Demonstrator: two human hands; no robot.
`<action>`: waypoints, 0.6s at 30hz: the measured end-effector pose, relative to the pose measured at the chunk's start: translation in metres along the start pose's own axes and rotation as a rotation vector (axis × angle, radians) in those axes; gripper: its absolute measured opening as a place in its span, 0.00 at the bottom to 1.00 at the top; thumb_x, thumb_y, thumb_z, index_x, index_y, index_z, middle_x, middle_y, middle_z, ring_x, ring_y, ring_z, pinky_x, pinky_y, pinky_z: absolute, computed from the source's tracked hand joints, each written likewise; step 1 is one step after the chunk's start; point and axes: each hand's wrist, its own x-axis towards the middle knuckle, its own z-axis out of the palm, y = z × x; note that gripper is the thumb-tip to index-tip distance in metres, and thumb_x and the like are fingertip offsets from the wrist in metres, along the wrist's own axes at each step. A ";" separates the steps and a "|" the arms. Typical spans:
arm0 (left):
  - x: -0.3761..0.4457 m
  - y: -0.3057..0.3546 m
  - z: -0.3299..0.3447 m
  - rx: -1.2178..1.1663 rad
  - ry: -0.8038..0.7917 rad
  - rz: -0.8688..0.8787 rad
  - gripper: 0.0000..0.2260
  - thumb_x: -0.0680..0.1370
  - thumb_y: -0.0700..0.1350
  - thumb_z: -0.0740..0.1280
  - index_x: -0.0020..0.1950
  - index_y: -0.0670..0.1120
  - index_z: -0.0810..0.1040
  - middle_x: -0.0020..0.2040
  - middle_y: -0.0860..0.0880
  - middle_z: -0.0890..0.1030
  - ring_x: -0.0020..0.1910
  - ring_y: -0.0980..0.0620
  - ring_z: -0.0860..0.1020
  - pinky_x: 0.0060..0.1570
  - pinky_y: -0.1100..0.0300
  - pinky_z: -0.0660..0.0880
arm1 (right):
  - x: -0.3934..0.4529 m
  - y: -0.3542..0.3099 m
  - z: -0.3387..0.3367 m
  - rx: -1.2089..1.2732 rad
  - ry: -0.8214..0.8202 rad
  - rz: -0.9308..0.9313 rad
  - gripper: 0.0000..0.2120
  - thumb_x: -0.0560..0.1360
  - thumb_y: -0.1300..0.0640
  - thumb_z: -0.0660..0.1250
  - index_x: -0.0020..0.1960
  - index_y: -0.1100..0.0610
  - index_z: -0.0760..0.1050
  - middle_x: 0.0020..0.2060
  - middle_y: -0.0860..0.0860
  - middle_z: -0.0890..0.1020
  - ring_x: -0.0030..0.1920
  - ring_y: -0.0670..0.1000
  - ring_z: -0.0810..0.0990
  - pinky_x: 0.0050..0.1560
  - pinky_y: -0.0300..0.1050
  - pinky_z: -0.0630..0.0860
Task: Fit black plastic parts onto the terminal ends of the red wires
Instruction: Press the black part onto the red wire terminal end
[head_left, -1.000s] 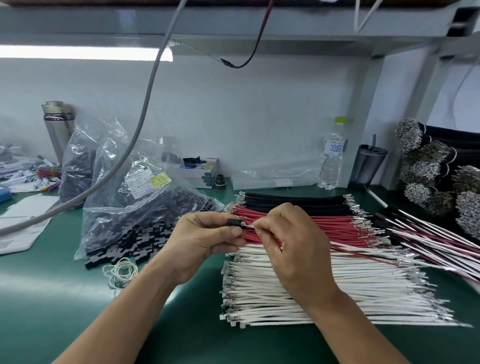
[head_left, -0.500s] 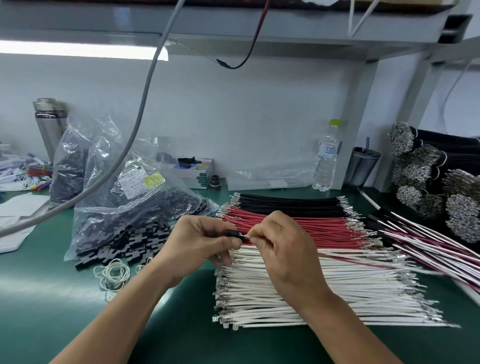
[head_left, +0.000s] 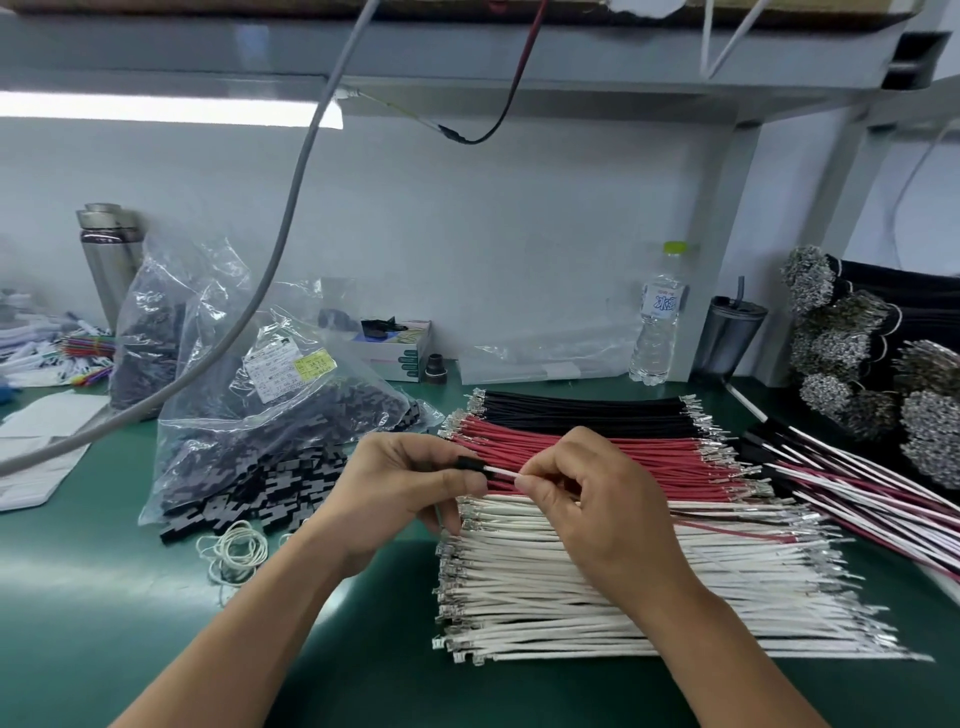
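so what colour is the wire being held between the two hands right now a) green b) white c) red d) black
B: the short stretch of wire running from the black plastic part in the left hand to the right hand's fingertips is white.

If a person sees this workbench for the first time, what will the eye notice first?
Probably the two hands at centre: the left hand pinches a black plastic part, the right hand pinches a white wire entering it. Beneath lie white wires, then red wires behind.
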 end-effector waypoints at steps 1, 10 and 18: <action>0.000 0.000 -0.001 0.000 0.003 -0.002 0.13 0.65 0.45 0.81 0.47 0.42 0.88 0.36 0.40 0.85 0.26 0.49 0.80 0.28 0.59 0.78 | 0.000 0.000 0.000 -0.009 0.002 -0.002 0.03 0.77 0.50 0.72 0.45 0.48 0.80 0.40 0.40 0.75 0.41 0.42 0.76 0.39 0.37 0.72; -0.003 -0.003 -0.001 0.053 -0.047 0.008 0.10 0.68 0.45 0.80 0.45 0.41 0.88 0.37 0.39 0.85 0.25 0.48 0.80 0.28 0.60 0.76 | -0.002 -0.004 0.012 -0.061 0.045 -0.091 0.07 0.79 0.53 0.69 0.43 0.53 0.77 0.40 0.42 0.72 0.39 0.43 0.71 0.39 0.38 0.68; 0.003 -0.002 -0.005 -0.201 0.113 0.076 0.11 0.68 0.41 0.76 0.49 0.38 0.87 0.40 0.38 0.86 0.24 0.49 0.76 0.26 0.62 0.74 | 0.006 -0.007 -0.011 -0.270 0.079 -0.116 0.13 0.81 0.42 0.60 0.57 0.48 0.78 0.49 0.41 0.77 0.48 0.44 0.75 0.44 0.41 0.73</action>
